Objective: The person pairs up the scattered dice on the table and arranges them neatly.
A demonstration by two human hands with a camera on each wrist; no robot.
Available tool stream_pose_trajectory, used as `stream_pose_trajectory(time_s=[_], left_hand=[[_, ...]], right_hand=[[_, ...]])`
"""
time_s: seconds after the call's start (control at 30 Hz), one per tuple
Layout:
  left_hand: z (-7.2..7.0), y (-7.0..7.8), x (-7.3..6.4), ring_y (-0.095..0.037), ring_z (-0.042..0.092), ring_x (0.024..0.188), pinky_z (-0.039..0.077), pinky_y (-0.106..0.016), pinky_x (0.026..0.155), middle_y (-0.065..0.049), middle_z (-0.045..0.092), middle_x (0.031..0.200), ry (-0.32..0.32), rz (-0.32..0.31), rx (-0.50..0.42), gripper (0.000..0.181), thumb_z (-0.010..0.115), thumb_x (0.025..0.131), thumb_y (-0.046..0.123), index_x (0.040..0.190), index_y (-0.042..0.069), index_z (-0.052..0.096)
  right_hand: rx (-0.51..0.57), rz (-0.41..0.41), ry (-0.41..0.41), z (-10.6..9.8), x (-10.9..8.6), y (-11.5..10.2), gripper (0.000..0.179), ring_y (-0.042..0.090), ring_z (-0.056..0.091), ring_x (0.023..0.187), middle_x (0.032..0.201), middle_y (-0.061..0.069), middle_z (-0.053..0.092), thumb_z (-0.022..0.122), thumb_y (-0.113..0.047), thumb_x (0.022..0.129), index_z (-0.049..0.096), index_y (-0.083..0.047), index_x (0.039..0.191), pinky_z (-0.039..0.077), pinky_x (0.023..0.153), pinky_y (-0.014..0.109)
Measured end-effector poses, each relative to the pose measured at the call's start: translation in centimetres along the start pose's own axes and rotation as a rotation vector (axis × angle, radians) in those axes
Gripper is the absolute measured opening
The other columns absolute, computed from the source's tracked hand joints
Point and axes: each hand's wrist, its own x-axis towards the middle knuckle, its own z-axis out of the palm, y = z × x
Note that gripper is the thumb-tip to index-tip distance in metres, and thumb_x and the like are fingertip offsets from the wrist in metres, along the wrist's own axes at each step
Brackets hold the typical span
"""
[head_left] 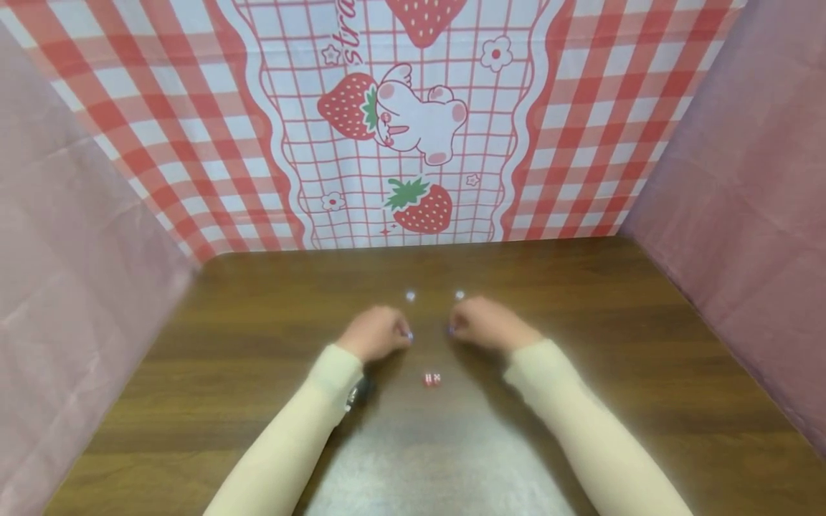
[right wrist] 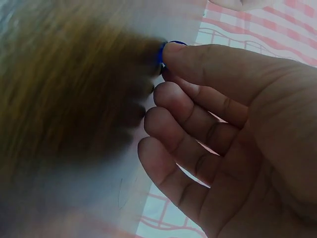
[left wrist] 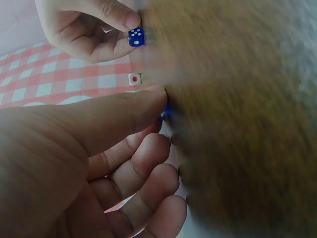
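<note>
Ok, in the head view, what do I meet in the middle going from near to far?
Red dice → blue dice, one pinched in the left hand, one in the right hand → white dice → strawberry-print cloth.

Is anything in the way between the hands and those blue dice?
Nothing visible: the left hand and the right hand each pinch a blue die. The red dice lie nearer the person, clear of both.

Head camera high, wrist cameras near hands point(head_left: 376, 333) point(head_left: 489, 324)
</note>
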Motion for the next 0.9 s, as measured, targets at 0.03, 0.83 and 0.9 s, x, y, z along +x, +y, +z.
stream_pose_trajectory(time_s=[0.03,0.83,0.9], left_hand=[[0.0,0.0,0.0,-0.014,0.066,0.084,0.058,-0.036,0.085,0.003,0.073,0.093,0.002,0.001,0.001,0.012,0.081,0.089,0.024,0.096,0.017,0.074],[0.6,0.4,0.7,-0.011,0.066,0.084,0.058,-0.032,0.084,0.005,0.072,0.093,-0.011,0.046,0.023,0.013,0.080,0.090,0.024,0.098,0.018,0.073],[0.6,0.4,0.7,-0.011,0.065,0.085,0.057,-0.032,0.084,0.005,0.072,0.094,-0.010,0.048,0.028,0.013,0.080,0.090,0.023,0.099,0.018,0.073]], right_hand=[[-0.001,-0.003,0.001,0.0,0.0,0.0,0.007,0.010,0.063,0.076,0.085,-0.007,0.069,0.078,-0.017,0.090,0.072,-0.020,0.091,0.059,0.076,0.033],[-0.055,-0.041,0.012,0.7,0.3,-0.9,0.008,0.010,0.065,0.082,0.090,-0.007,0.070,0.079,-0.019,0.090,0.072,-0.021,0.095,0.060,0.079,0.033],[-0.054,-0.046,0.003,0.7,0.2,-1.1,0.009,0.011,0.066,0.084,0.092,-0.006,0.070,0.079,-0.018,0.090,0.073,-0.021,0.096,0.060,0.080,0.034]])
